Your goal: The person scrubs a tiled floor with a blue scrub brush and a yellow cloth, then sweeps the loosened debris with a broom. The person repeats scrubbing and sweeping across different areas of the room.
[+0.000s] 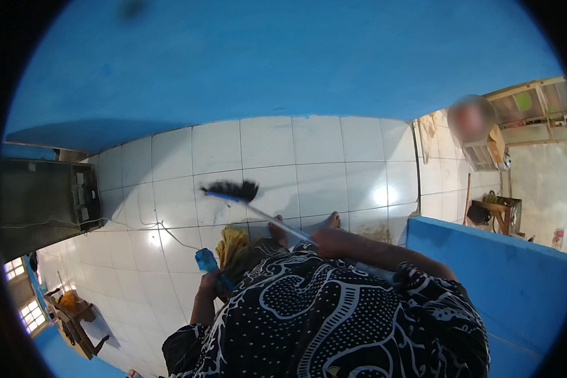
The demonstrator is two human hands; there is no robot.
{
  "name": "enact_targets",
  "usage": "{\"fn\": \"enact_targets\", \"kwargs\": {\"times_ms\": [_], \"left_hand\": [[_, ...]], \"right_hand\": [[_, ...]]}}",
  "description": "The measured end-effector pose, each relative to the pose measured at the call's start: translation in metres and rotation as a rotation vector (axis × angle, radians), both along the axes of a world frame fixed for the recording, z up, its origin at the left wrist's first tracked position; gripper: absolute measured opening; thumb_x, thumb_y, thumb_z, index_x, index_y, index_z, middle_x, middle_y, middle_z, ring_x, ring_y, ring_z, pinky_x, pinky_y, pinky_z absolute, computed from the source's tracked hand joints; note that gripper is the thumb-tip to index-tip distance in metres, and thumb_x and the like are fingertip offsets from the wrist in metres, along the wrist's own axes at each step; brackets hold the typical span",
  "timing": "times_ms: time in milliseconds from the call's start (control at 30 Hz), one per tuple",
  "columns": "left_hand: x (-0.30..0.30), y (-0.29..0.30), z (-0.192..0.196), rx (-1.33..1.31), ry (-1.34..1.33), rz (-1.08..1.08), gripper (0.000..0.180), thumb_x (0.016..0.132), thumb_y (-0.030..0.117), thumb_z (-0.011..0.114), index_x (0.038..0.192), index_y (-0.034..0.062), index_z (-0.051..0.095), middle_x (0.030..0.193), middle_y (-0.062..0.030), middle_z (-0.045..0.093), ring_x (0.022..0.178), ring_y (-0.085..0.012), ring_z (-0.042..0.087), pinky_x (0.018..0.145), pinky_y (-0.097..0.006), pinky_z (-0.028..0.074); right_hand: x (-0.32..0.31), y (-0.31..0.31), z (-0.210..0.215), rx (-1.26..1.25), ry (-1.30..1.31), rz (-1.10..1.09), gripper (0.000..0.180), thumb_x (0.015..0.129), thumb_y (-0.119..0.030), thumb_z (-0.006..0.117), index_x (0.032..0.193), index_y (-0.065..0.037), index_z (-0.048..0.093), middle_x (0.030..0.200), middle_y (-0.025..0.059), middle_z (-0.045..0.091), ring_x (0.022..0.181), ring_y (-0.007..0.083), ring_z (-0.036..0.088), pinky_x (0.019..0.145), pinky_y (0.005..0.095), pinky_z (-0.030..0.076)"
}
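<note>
My right hand (pixel 329 243) is wrapped round the pale handle of a broom (pixel 274 220). The handle slants down to the left, and the broom's black bristles (pixel 232 189), on a blue head, are over the white tiles in front of my feet. My left hand (pixel 211 283), at the lower left, is closed on a long blue object (pixel 205 259) whose kind I cannot make out. Beside it hangs a crumpled yellow cloth (pixel 233 247); whether the same hand holds the cloth too is unclear. My bare feet (pixel 332 220) stand just behind the broom.
A blue wall (pixel 283 63) runs along the far side. A thin cable (pixel 176 236) lies across the floor from a dark cabinet (pixel 38 201) at left. A low blue wall (pixel 485 255) stands at right, near a doorway. Wooden furniture (pixel 75 318) is at lower left.
</note>
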State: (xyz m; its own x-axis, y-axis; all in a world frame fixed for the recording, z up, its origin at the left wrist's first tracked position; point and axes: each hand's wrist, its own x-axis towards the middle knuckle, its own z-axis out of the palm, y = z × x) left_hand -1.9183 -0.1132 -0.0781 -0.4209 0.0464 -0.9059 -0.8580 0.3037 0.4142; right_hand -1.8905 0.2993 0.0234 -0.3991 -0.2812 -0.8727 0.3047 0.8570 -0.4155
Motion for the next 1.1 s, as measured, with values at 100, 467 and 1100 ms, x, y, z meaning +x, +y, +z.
{"fn": "enact_targets", "kwargs": {"times_ms": [100, 467, 1100], "left_hand": [[0.003, -0.019, -0.021, 0.061, 0.122, -0.091, 0.028, 0.074, 0.02, 0.066, 0.092, 0.0004, 0.056, 0.077, -0.0093, 0.057, 0.065, -0.0228, 0.058, 0.058, -0.037, 0.05], [-0.003, -0.002, -0.053, -0.117, -0.197, 0.129, 0.027, 0.073, 0.017, 0.068, 0.091, -0.0019, 0.059, 0.078, -0.0097, 0.059, 0.067, -0.0233, 0.059, 0.06, -0.038, 0.051], [0.032, 0.104, -0.017, -0.135, -0.163, -0.131, 0.024, 0.074, 0.017, 0.068, 0.087, -0.0011, 0.059, 0.074, -0.0086, 0.058, 0.061, -0.021, 0.057, 0.054, -0.036, 0.049]], "right_hand": [[0.028, 0.021, 0.038, -0.269, 0.204, -0.145, 0.032, 0.077, -0.016, 0.059, 0.105, -0.001, 0.057, 0.094, 0.0223, 0.062, 0.09, 0.036, 0.061, 0.079, 0.0415, 0.048], [0.191, 0.224, 0.01, 0.608, 0.243, -0.756, 0.023, 0.069, -0.008, 0.057, 0.089, 0.002, 0.058, 0.078, 0.0213, 0.061, 0.068, 0.0339, 0.061, 0.06, 0.0407, 0.049], [0.303, 0.108, 0.006, -0.284, 0.179, -1.0, 0.037, 0.076, -0.011, 0.059, 0.112, -0.002, 0.055, 0.081, 0.0165, 0.063, 0.065, 0.023, 0.062, 0.061, 0.0366, 0.05]]}}
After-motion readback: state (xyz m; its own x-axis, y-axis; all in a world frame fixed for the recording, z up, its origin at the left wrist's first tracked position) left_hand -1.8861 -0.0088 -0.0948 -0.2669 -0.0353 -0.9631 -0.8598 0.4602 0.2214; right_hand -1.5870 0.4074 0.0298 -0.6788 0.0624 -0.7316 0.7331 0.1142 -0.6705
